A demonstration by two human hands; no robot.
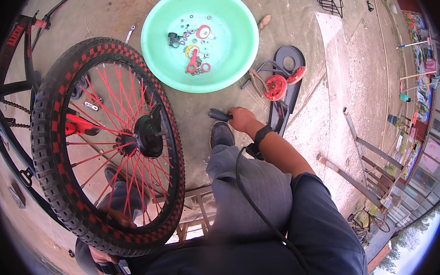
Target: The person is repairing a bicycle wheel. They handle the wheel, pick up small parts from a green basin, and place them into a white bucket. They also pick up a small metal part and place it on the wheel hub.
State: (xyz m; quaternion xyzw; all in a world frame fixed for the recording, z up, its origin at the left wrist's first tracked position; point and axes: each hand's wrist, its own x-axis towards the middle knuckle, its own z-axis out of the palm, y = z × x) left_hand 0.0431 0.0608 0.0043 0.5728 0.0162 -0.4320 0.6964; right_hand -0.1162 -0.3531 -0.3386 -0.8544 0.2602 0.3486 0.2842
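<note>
Left hand (103,256): clamped on the wheel's near side, fingers curled inside the rim.
Wheel (148,136): tilted, checked black-and-red tyre, red spokes; near the basin's lower-left rim.
Right hand (242,119): fingers curled at one end of the dark handle; cannot tell whether closed on it.
Dark handle (220,115): below the basin's lower-right rim.
Basin (151,57): pale green, on the ground; red crank arm (192,61) toward its lower edge.
Wrench (130,34): beside the basin's left edge.

there's bare ground (194,128) between the wheel (148,137) and the right hand (242,119). the basin (230,50) blocks ahead, a shoe (222,136) the near side.
</note>
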